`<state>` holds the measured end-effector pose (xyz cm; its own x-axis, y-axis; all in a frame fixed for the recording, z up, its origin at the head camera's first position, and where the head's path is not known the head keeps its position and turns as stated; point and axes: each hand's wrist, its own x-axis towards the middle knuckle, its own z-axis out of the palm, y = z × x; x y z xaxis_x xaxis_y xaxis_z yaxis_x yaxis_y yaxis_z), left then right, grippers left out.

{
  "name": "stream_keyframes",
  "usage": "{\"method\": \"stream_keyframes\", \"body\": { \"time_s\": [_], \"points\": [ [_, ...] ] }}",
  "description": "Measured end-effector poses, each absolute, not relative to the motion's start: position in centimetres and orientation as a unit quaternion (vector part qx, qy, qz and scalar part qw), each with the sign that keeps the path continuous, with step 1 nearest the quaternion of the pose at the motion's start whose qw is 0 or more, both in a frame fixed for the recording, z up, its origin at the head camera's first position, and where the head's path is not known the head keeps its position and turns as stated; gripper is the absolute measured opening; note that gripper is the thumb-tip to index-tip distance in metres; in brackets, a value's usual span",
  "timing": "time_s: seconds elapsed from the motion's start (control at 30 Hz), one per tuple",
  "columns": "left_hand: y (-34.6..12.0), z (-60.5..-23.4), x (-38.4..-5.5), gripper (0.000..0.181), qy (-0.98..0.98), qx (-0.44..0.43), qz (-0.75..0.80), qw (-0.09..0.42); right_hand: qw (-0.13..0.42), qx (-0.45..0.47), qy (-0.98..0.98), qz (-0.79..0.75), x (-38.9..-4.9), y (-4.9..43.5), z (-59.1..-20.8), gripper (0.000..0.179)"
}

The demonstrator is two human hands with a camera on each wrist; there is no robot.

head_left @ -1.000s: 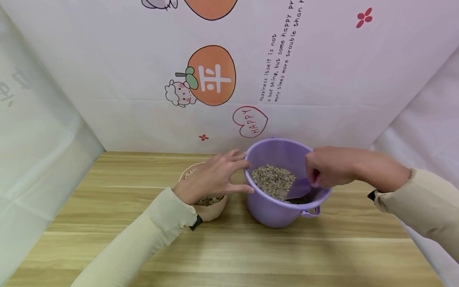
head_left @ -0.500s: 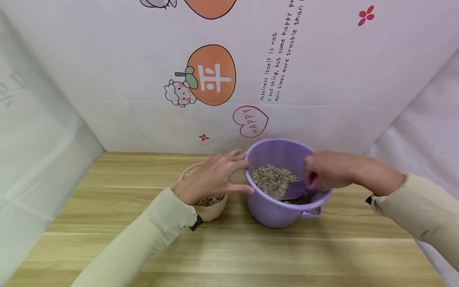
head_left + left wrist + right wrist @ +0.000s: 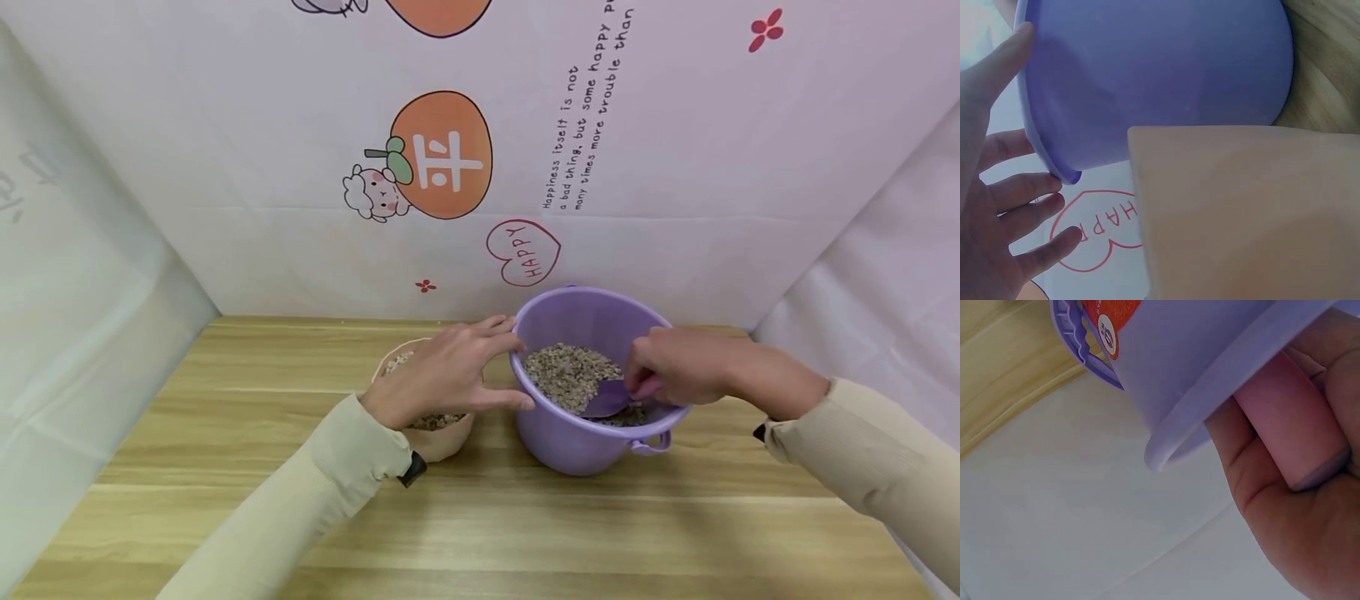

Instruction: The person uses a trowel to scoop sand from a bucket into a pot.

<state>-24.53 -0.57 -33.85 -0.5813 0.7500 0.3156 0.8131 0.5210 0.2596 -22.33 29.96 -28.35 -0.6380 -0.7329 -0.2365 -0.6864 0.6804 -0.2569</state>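
Note:
A purple bucket [image 3: 566, 450] holds grey-brown gravel [image 3: 570, 375]. My right hand [image 3: 686, 367] reaches over its right rim and grips the pink handle [image 3: 1291, 419] of a small trowel. The purple trowel blade [image 3: 609, 400] lies against the gravel, its tip partly buried. With fingers spread, my left hand [image 3: 442, 375] touches the bucket's left rim; thumb and fingertips [image 3: 1047, 184] rest along the edge. Below that hand stands a pale peach pot [image 3: 442, 442], partly hidden, with gravel-like bits inside.
Both containers stand on a wood-grain table [image 3: 480, 533]. Close behind them rises a white printed backdrop [image 3: 300, 258], with white cloth at both sides. The bucket's carrying handle [image 3: 1075, 337] hangs on its outside.
My right hand has shifted left inside the bucket, with the trowel blade turning and moving into the gravel's right side. My left hand has stayed on the rim.

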Motion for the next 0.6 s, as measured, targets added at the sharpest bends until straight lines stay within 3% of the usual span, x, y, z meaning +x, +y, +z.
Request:
{"method": "stream_keyframes", "body": {
  "time_s": [0.6],
  "points": [
    [-0.42, -33.8, -24.37, 0.064, -0.874, -0.439, -0.195, 0.069, 0.154, -0.408, 0.895, -0.095, -22.48, 30.24, -29.01, 0.041]
  ]
}}
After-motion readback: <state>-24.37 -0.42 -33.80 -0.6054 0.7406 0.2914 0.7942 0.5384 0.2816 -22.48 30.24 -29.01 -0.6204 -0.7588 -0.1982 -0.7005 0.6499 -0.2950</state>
